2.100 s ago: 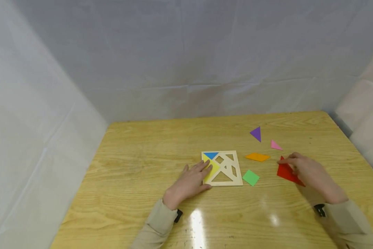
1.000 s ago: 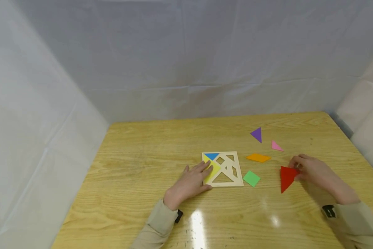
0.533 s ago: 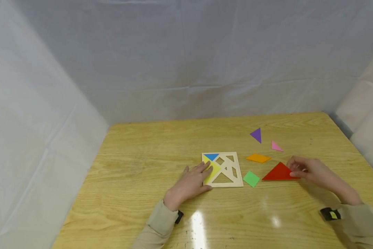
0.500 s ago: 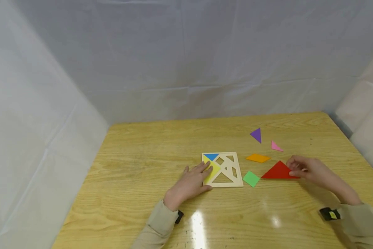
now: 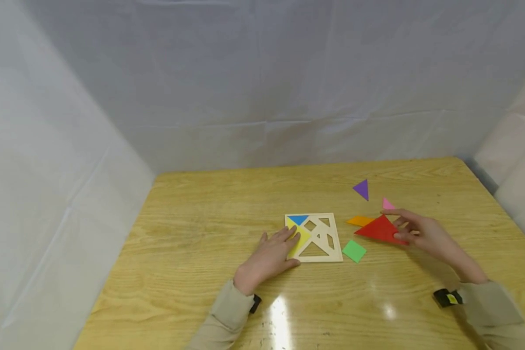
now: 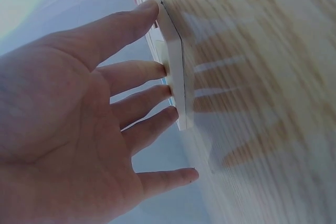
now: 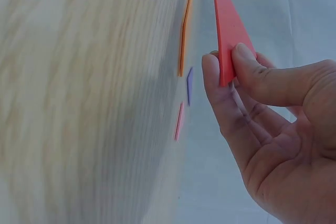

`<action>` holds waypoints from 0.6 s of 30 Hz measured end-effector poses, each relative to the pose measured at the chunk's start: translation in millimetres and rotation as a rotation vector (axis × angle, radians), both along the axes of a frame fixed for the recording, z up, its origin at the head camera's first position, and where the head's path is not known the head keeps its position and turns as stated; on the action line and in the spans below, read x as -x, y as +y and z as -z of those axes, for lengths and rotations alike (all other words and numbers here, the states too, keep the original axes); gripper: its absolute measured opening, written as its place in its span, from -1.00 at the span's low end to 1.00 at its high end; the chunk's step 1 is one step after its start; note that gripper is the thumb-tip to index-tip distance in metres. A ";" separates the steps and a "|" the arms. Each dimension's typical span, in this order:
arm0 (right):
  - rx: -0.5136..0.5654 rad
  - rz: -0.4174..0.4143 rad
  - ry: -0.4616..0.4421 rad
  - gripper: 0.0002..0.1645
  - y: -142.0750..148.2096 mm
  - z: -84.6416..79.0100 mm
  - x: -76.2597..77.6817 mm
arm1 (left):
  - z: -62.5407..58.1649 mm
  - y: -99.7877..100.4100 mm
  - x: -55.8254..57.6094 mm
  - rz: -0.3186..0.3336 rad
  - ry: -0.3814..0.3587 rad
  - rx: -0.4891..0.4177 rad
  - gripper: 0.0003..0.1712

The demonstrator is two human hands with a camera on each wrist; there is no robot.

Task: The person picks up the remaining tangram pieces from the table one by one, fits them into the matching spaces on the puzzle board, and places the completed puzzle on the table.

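Observation:
My left hand (image 5: 268, 257) rests with spread fingers on the left side of a square wooden tangram board (image 5: 337, 253); in the left wrist view its fingertips touch the board's edge. A yellow triangle (image 5: 303, 237) and a blue triangle (image 5: 298, 219) sit in the board, the yellow one partly under my fingers. Several other cut-outs show bare table. My right hand (image 5: 428, 238) pinches a large red triangle (image 5: 381, 229) by one corner between thumb and fingers. In the right wrist view the red triangle (image 7: 229, 30) is held up off the table.
Right of the board lie a green square (image 5: 354, 251), an orange parallelogram (image 5: 358, 220) partly covered by the red triangle, a purple triangle (image 5: 362, 189) and a pink triangle (image 5: 388, 203) partly behind my right hand. White sheeting (image 5: 262, 87) encloses the wooden table (image 5: 192, 233).
The red triangle, first under my right fingers on the table, has been turned round and lifted, then carried leftward and away from me. My left hand stays in place.

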State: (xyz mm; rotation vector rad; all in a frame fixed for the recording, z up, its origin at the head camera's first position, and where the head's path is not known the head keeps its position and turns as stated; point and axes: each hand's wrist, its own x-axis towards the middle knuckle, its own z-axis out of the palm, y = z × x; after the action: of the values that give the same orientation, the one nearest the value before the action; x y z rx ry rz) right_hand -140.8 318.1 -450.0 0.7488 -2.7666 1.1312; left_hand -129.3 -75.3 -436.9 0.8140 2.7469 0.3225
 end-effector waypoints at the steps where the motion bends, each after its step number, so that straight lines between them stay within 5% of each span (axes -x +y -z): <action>1: 0.006 -0.004 -0.007 -0.34 -2.2 -0.5 1.0 | -0.1 0.2 -0.1 -0.001 0.001 0.002 -0.22; 18: 0.075 0.002 -0.079 -0.51 -44.8 -3.5 13.4 | -0.4 0.7 -0.6 -0.008 0.013 0.011 -0.21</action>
State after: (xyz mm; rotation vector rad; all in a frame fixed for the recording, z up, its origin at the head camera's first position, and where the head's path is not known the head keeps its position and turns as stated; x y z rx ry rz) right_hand -154.2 273.3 -446.6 0.7082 -2.7694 1.2830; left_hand -128.7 -74.6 -436.5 0.8054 2.7626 0.3044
